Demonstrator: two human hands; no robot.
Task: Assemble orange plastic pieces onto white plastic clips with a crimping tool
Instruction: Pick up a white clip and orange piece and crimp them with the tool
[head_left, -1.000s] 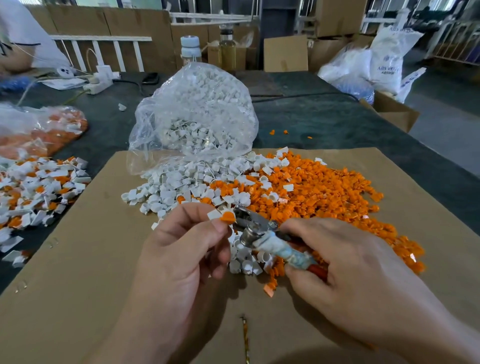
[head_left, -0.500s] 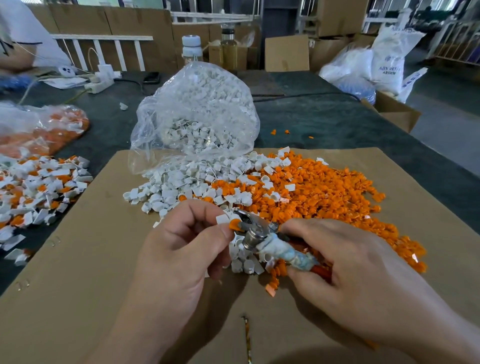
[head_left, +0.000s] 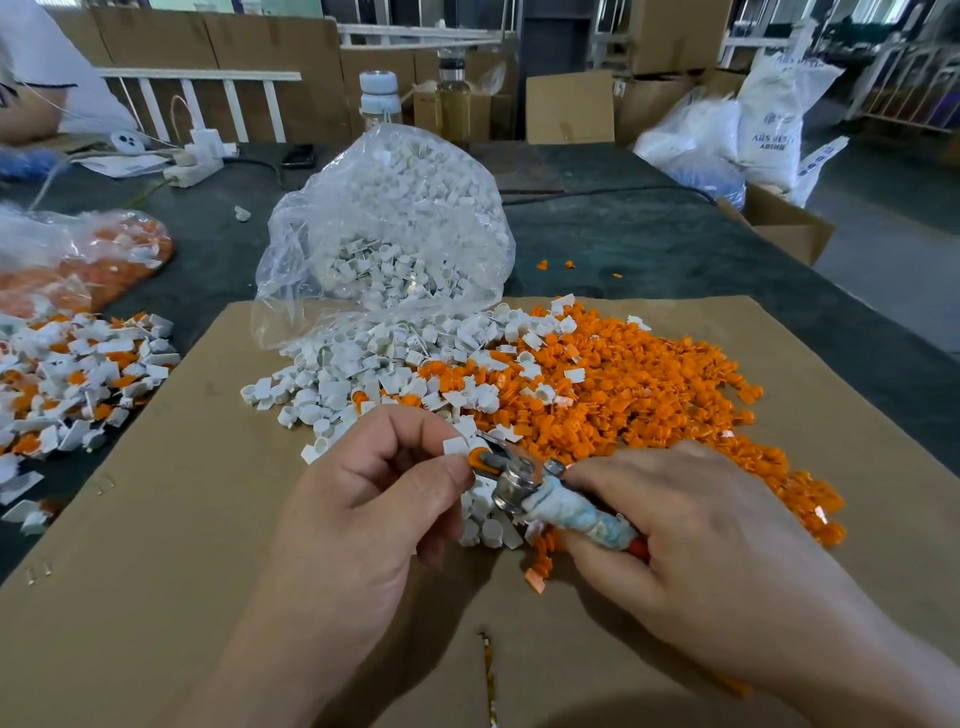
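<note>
Head view: left hand (head_left: 363, 519) pinches white clip (head_left: 456, 446) with orange piece (head_left: 475, 460) seated in crimping tool (head_left: 566, 512) nose; right hand (head_left: 701, 545) grips handle, tool axis pointing left toward clip.

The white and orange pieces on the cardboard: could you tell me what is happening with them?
A person is joining them. The left hand pinches a white clip with an orange piece at the nose of the crimping tool, gripped by the right hand. Behind lie loose clips and orange pieces.
</note>
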